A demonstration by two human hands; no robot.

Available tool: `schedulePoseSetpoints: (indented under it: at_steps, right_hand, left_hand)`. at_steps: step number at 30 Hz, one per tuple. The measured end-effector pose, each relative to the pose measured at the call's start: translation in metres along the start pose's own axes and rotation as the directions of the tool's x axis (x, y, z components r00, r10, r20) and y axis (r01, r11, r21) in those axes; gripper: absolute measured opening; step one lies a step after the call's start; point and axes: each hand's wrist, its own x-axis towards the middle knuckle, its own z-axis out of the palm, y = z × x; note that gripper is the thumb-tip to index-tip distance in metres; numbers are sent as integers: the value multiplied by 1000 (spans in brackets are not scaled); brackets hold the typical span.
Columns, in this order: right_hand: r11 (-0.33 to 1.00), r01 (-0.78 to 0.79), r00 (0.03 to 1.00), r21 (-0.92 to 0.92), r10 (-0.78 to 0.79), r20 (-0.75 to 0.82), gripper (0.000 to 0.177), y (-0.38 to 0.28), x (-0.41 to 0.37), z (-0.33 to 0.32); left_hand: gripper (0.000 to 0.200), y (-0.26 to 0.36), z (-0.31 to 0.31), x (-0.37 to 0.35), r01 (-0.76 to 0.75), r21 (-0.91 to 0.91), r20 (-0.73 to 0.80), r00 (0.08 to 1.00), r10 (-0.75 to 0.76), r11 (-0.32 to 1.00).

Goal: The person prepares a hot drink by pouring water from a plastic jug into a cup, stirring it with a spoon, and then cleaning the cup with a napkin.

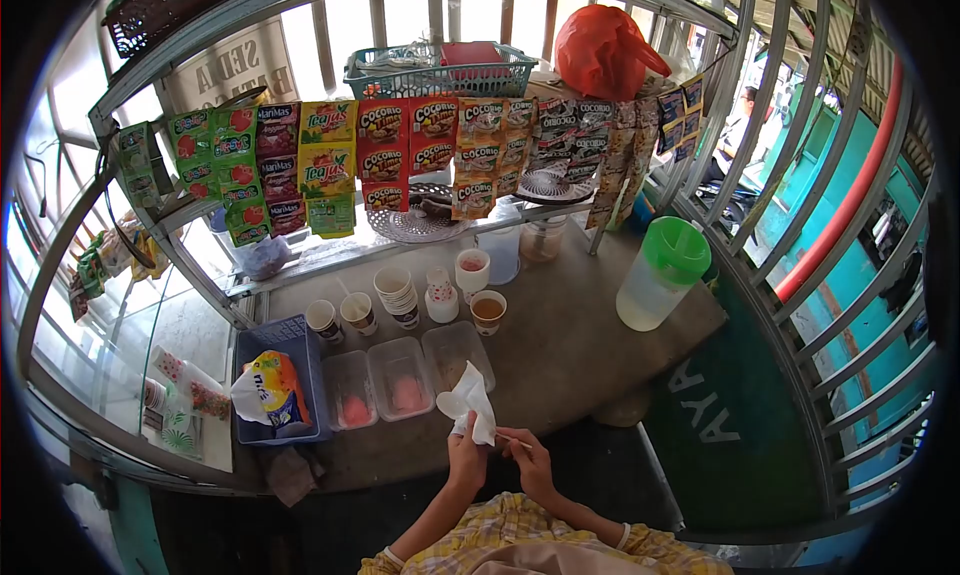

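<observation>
My left hand (467, 462) is closed around a crumpled white tissue (476, 387) in front of the counter's near edge. Beside the tissue a pale rounded end, like the bowl of a spoon (453, 404), sticks out. My right hand (531, 463) is closed just to the right, pinching a thin stick-like handle (513, 440); whether it joins the spoon is hidden by the tissue. Just beyond my hands are clear plastic tubs: one by the tissue (455, 347), and two with pink contents, the middle (407, 393) and left one (353, 409).
Paper cups (396, 297) stand behind the tubs, one cup (488, 311) holding brown liquid. A blue basket (250, 341) with a tissue pack (285, 380) sits left. A green-lidded pitcher (650, 293) stands right. Drink sachets (383, 155) hang across the back; metal bars (840, 375) close the right side.
</observation>
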Motion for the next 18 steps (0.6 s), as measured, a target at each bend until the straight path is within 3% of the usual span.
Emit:
schedulePoseSetpoints:
  at_steps: [9, 18]
  right_hand:
    - [998, -58, 998, -13, 57, -18, 28, -8, -4, -15]
    - [998, -31, 998, 49, 34, -61, 27, -14, -12, -40]
  left_hand:
    - [28, -12, 11, -8, -73, -26, -117, 991, 69, 997]
    - [31, -29, 16, -12, -66, 79, -108, 991, 74, 995]
